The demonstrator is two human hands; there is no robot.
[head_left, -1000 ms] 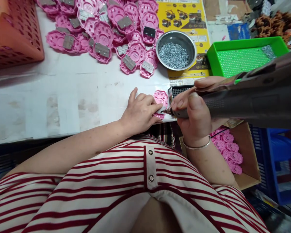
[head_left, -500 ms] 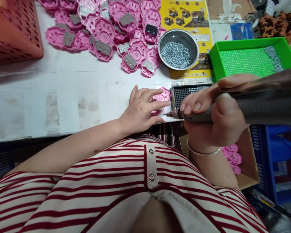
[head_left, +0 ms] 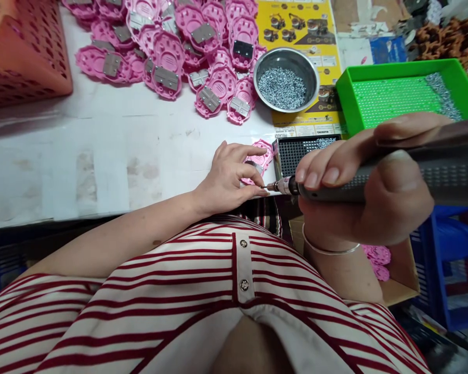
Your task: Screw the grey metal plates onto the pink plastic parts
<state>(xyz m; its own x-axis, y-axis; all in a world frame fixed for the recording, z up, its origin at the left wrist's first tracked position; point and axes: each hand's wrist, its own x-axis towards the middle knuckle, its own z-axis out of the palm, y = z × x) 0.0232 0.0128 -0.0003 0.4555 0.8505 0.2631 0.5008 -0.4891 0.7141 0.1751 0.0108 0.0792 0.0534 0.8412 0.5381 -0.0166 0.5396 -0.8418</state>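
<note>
My right hand (head_left: 366, 182) is wrapped round a dark electric screwdriver (head_left: 440, 171), its bit (head_left: 272, 186) pointing left at the table's front edge. At the tip of that bit, the thumb and a finger of my left hand (head_left: 232, 174) close in a pinch; what is between them is too small to make out. Under and beside the left fingers lies a pink plastic shell (head_left: 263, 156) with a grey metal plate, partly hidden by the hand. A black perforated screw tray (head_left: 290, 153) sits just right of the shell, partly behind my right hand.
Several pink shells with metal plates (head_left: 166, 78) are heaped at the back. A steel bowl of screws (head_left: 257, 88) and a green tray (head_left: 393, 67) stand back right. An orange basket (head_left: 31, 57) occupies the left corner. Below the table, a cardboard box (head_left: 405, 270) contains pink parts.
My left thumb and finger have come together at the bit tip, and the index finger has lifted off the shell's middle. The screwdriver has shifted slightly; its bit now meets the left fingertips.
</note>
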